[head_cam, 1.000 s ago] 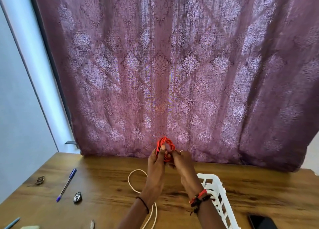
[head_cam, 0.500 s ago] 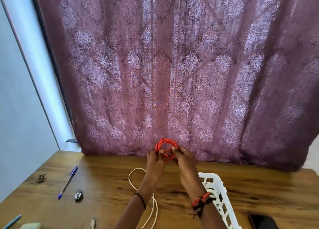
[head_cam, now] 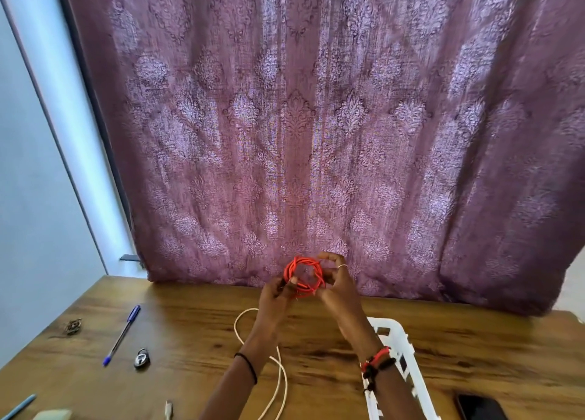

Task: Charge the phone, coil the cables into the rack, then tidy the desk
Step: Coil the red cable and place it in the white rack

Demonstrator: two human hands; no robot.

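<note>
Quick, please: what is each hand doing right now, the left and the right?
Left hand: closed, pinching the red cable coil.
Right hand: closed, holding the same coil.

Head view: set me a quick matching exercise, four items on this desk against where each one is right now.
Items: 1 red cable; 2 white cable; 3 phone; 4 blue pen.
Places: A near right corner of the desk; B coiled, held up by left hand and right hand; C loose on the desk, passing under the left forearm; D lying on the desk's left part.
Pairs: 1-B; 2-C; 3-A; 4-D.
</note>
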